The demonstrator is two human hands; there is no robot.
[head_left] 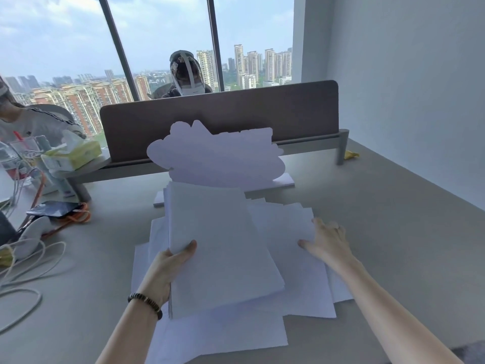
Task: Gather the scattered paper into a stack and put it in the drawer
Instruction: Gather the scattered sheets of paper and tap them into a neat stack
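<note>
A thick stack of white paper (220, 248) is held up, tilted above the desk, by my left hand (168, 269), which grips its left edge with the thumb on top. Under and around it loose white sheets (294, 271) lie fanned out on the grey desk (393, 219). My right hand (328, 240) rests flat on the loose sheets at the right, fingers spread, holding nothing. More sheets (217, 334) stick out toward me below the stack. No drawer is in view.
A white cut-out board (210, 156) on a base stands behind the paper, before a brown divider (236, 111). At left lie cables (29, 274), a dark phone (55, 208), a tissue box (78, 153). Two people sit beyond the desk.
</note>
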